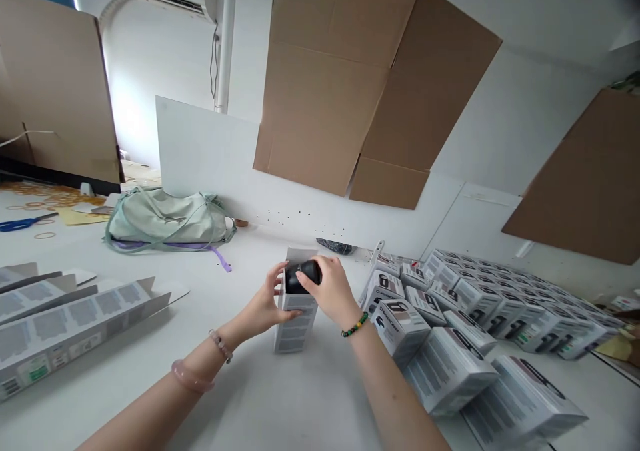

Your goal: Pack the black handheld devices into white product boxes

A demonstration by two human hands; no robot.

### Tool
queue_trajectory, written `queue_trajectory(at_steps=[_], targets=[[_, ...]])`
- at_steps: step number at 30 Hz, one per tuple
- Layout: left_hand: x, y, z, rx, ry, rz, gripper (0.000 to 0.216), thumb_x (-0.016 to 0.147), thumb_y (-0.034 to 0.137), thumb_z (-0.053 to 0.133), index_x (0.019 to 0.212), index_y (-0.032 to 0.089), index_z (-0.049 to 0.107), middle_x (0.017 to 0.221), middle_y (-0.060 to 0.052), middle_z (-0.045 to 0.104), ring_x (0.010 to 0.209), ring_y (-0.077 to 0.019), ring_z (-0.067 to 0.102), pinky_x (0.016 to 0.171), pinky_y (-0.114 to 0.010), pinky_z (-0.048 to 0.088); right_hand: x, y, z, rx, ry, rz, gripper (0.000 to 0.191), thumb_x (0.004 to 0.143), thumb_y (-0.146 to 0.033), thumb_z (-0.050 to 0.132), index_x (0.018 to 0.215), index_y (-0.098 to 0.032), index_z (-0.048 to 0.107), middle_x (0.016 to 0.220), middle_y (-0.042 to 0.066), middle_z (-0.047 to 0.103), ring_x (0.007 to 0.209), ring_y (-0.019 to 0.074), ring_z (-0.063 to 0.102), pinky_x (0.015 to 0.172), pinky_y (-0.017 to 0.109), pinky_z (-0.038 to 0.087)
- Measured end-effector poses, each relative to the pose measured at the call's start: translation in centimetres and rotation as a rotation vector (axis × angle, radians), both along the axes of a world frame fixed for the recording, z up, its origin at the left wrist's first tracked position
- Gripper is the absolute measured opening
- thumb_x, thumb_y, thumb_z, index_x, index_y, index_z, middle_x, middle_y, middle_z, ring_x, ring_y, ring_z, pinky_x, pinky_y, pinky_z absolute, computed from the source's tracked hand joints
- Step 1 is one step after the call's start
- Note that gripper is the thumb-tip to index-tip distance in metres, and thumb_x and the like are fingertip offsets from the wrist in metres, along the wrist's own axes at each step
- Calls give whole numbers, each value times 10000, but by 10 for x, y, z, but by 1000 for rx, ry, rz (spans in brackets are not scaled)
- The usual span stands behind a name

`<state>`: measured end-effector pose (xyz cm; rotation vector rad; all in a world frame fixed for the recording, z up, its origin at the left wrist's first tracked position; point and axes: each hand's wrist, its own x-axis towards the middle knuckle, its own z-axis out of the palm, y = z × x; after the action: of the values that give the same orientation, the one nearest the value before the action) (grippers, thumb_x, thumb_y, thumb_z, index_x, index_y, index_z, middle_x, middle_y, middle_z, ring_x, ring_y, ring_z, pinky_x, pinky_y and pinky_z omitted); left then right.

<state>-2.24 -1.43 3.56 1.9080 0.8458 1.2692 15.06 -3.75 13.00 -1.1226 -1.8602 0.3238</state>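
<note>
Upright grey-and-white cardboard box [295, 328]: left hand [265, 309] half-curled around it. Smooth rounded black object [309, 270]: gripped in right hand [331, 292] at the box's mouth, perhaps partly inside; best kept square to its walls.

On the counter [280, 404], a box [294, 334] is stood upright, a device [300, 279] placed at its mouth. Cartons [75, 328] are laid to the left; closed boxes [400, 328] are ranged to the right. Behind the cartons a bag [167, 218] is set, scissors [23, 223] left of it.
</note>
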Motion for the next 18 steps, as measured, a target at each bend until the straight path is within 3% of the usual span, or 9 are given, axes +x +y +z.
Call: queue_trajectory(at_steps=[3,6,8,10,11,14,18], targets=[[-1,-1,0,4,99,19,930,768,336,763,1488,411,180,1548,-98,265,1339,-348,397,1050,-497,421,13,8,-14,-57,32,112,236,776,-450,704,824,-219,702,949,93,652,1092,317,515,1025,516,360],[-1,-5,3,37,190,3,776,828,325,699,1479,401,282,1573,-81,210,1375,-336,362,1087,-478,401,26,17,-25,-106,159,179,395,926,-544,459,1071,-253,685,1196,85,607,1147,245,542,1040,427,402],[-1,-7,7,49,220,-5,588,847,333,679,1383,353,439,1555,-86,227,1400,-335,328,1108,-478,380,29,22,-33,-153,256,184,490,964,-540,373,1382,-298,459,1403,95,484,1148,210,568,1001,405,453],[0,-9,11,68,206,-17,391,856,363,669,1222,288,556,1510,-100,288,1397,-331,334,1120,-479,367,26,26,-41,-214,305,238,646,940,-547,455,1503,-339,218,1483,111,421,1120,195,610,930,385,512],[1,-10,13,80,184,-21,317,856,384,667,1137,261,585,1491,-106,312,1384,-331,353,1119,-476,371,23,27,-44,-240,309,290,705,914,-551,513,1509,-341,198,1472,112,450,1123,197,622,910,376,530],[4,-11,12,79,60,-12,286,837,425,683,1021,233,577,1468,-114,356,1325,-330,432,1074,-478,417,15,25,-46,-243,301,424,677,841,-559,639,1421,-313,394,1348,89,600,1184,217,611,943,388,530],[8,-8,6,66,-118,-3,575,805,408,728,1239,303,365,1424,-116,431,1285,-298,495,1006,-492,462,16,15,-41,-110,305,438,450,800,-571,688,1138,-275,655,1215,69,684,1244,241,565,1058,422,444]])
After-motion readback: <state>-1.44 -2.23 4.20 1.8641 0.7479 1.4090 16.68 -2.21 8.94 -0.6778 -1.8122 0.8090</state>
